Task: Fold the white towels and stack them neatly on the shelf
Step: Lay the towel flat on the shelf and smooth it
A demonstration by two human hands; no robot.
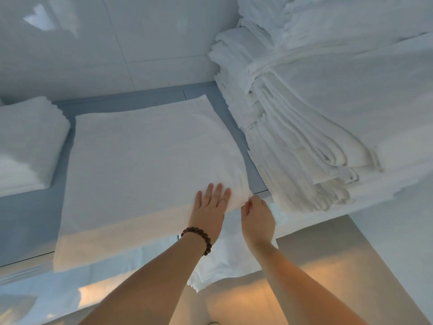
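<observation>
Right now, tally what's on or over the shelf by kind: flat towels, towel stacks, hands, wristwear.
Flat towels: 1, the spread towel
Towel stacks: 2, the left stack and the right stack
Hands: 2, the left hand flat on the spread towel, the right hand pinching its corner
Wristwear: 1, the bead bracelet
Total: 6

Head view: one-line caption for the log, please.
Left hand flat on a spread white towel on the shelf, right hand pinching its corner beside a tall towel stack.
</observation>
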